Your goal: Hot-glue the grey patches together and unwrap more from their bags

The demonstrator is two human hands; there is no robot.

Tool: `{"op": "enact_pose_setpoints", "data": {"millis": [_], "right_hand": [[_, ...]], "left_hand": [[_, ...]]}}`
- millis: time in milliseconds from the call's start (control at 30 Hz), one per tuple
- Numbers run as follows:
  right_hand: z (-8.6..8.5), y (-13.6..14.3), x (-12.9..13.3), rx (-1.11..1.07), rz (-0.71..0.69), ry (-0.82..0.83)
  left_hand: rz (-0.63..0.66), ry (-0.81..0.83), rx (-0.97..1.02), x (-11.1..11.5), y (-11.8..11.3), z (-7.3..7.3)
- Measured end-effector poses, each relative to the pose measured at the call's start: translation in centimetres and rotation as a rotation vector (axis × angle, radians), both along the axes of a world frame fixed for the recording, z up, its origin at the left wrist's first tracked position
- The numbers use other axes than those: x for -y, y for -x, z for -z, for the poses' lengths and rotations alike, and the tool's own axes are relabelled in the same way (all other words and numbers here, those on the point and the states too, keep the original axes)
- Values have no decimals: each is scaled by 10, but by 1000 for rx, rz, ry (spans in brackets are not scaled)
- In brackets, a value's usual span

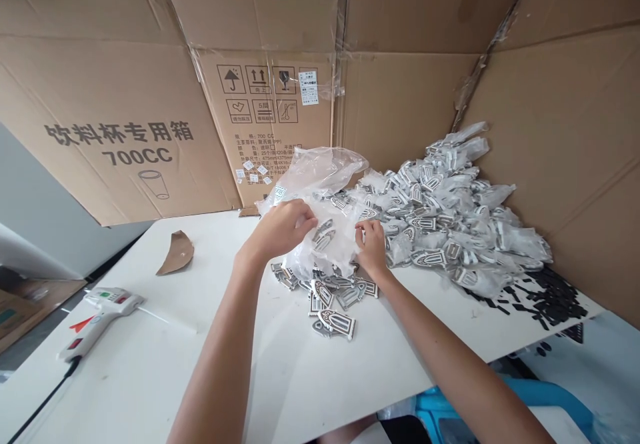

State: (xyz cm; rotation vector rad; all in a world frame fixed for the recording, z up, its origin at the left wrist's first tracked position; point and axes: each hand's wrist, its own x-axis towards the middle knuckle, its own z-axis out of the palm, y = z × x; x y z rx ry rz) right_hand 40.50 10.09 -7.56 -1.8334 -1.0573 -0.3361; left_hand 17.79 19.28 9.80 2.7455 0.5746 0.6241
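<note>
Across the top: brown printed cardboard wall (410, 97). Below, 1 white tabletop (310, 377). Right of centre, 1 heap of grey-and-white window-shaped pieces in clear bags (430, 217), too many to count. Centre: 1 large clear plastic bag (325, 171), left hand (290, 224) and right hand (371, 241) each pinching it, loose pieces (337, 324) below, overlapping, count unclear. Lower left: 1 white glue gun (100, 317). Above it, 1 curved brown cardboard scrap (177, 252).
</note>
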Motion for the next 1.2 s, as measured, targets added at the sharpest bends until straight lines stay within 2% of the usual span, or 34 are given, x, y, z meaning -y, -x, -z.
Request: {"op": "enact_pose_setpoints", "data": {"millis": [100, 200, 300, 433, 600, 800, 967, 1200], "right_hand": [[6, -1, -3, 37, 8, 112], [8, 3, -6, 93, 56, 338], [9, 4, -8, 126, 79, 498], [11, 2, -9, 134, 55, 527], [15, -1, -11, 142, 15, 500], [18, -7, -12, 143, -18, 378], [16, -9, -10, 153, -48, 231], [15, -8, -12, 173, -79, 130]], "left_hand": [[-144, -17, 37, 4, -1, -4], [-261, -5, 59, 7, -5, -7], [-287, -6, 93, 6, -8, -7], [-254, 11, 114, -1, -6, -4], [-258, 37, 108, -9, -1, -1], [-251, -4, 150, -12, 1, 0], [-86, 28, 48, -9, 1, 2], [-9, 102, 5, -1, 1, 0]]}}
